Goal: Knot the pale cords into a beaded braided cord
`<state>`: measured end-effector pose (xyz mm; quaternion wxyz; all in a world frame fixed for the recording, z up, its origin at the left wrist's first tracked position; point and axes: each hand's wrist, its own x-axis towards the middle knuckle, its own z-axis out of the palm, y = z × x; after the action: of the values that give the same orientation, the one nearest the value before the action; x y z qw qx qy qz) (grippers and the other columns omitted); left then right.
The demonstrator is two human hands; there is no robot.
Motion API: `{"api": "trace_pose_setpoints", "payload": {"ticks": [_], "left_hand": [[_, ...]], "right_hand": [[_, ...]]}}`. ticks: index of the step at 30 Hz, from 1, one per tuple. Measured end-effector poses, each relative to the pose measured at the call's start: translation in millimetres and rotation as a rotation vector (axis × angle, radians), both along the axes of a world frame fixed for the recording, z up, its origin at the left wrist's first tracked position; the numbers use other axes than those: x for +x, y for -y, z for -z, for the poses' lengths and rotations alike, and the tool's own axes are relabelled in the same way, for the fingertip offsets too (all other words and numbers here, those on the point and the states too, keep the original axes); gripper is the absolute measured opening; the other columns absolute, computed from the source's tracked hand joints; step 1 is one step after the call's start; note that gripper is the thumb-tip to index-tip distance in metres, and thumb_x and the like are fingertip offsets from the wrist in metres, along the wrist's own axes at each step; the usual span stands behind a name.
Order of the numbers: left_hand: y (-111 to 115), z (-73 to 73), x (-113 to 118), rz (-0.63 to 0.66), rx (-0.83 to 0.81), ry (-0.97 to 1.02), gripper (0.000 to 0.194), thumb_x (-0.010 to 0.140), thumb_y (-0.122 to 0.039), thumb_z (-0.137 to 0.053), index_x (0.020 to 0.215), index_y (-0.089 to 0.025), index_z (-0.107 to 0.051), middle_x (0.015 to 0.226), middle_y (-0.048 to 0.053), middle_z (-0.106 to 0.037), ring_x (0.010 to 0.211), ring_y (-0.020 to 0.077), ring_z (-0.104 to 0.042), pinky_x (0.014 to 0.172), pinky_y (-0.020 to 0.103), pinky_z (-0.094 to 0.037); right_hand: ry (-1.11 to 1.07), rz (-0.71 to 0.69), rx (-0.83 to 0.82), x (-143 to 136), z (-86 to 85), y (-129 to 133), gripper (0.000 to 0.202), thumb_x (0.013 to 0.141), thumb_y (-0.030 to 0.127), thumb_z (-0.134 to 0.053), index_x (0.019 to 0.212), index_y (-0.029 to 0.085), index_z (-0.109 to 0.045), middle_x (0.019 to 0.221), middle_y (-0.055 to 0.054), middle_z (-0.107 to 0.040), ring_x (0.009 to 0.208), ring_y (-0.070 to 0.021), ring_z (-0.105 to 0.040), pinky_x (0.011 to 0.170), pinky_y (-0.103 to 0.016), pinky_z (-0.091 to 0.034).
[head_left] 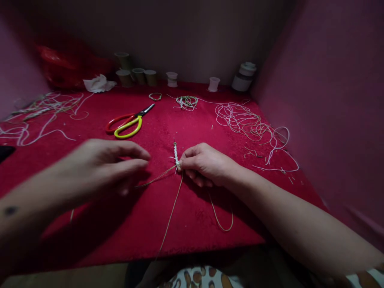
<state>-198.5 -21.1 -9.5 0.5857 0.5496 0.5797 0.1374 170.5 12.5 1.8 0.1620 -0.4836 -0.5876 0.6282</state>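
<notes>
A short white knotted cord braid [176,154] lies in the middle of the red cloth, its far end at a small pin or hook. My right hand [207,165] pinches the near end of this braid between thumb and fingertips. Thin tan cords [173,208] run out from the pinch, one toward the table's front edge and others to the left. A loop of cord [223,229] hangs below my right hand. My left hand [117,166], slightly blurred, hovers left of the braid with its fingers apart and nothing visible between them.
Scissors [129,123] with red and yellow handles lie behind my left hand. Tangled cords [240,120] spread at right, more cords [48,106] at left. A coiled cord bundle [186,102] lies farther back. Spools [151,78], a jar [243,78] and a red bag [69,66] line the wall.
</notes>
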Motion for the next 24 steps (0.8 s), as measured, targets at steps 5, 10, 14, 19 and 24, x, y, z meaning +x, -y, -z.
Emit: {"api": "trace_pose_setpoints", "payload": {"ticks": [5, 10, 14, 19, 24], "left_hand": [[-28, -19.6, 177, -0.010, 0.014, -0.014, 0.020, 0.072, -0.038, -0.065, 0.075, -0.018, -0.063, 0.042, -0.001, -0.056, 0.030, 0.0112, -0.049, 0.028, 0.018, -0.031], [-23, -23.4, 202, -0.026, -0.011, -0.004, 0.017, 0.080, -0.032, -0.057, 0.069, -0.018, -0.057, 0.041, 0.000, -0.059, 0.025, 0.0084, -0.043, 0.027, 0.016, -0.028], [-19, -26.5, 199, -0.030, -0.025, 0.043, 0.020, 0.086, -0.029, -0.049, 0.070, -0.018, -0.054, 0.041, 0.001, -0.060, 0.025, 0.0094, -0.045, 0.027, 0.017, -0.030], [-19, -21.5, 207, -0.017, -0.046, 0.064, 0.022, 0.087, -0.030, -0.047, 0.068, -0.020, -0.049, 0.039, -0.001, -0.058, 0.026, 0.0110, -0.048, 0.028, 0.018, -0.034], [-20, -15.7, 203, -0.010, -0.090, 0.109, 0.021, 0.085, -0.031, -0.051, 0.066, -0.019, -0.050, 0.039, -0.001, -0.057, 0.026, 0.0099, -0.047, 0.028, 0.018, -0.033]], "right_hand": [[0.014, -0.030, 0.025, 2, 1.7, 0, 0.017, 0.079, 0.019, -0.052, 0.062, 0.017, -0.049, 0.044, 0.006, -0.046, 0.028, -0.0059, -0.038, 0.024, -0.018, -0.026], [-0.004, -0.031, 0.015, 1, 0.6, 1, 0.020, 0.079, 0.018, -0.053, 0.060, 0.017, -0.048, 0.043, 0.007, -0.045, 0.028, -0.0058, -0.040, 0.024, -0.017, -0.027], [0.002, -0.040, 0.023, 1, -0.3, 0, 0.019, 0.077, 0.017, -0.054, 0.059, 0.017, -0.048, 0.043, 0.007, -0.045, 0.028, -0.0056, -0.040, 0.024, -0.017, -0.027], [-0.013, -0.032, 0.013, 1, -1.5, 0, 0.021, 0.080, 0.017, -0.052, 0.059, 0.017, -0.049, 0.041, 0.007, -0.045, 0.027, -0.0056, -0.040, 0.024, -0.016, -0.027], [-0.012, -0.028, 0.006, 1, -1.2, 0, 0.023, 0.081, 0.018, -0.052, 0.058, 0.017, -0.047, 0.041, 0.006, -0.045, 0.027, -0.0056, -0.040, 0.023, -0.016, -0.027]]}}
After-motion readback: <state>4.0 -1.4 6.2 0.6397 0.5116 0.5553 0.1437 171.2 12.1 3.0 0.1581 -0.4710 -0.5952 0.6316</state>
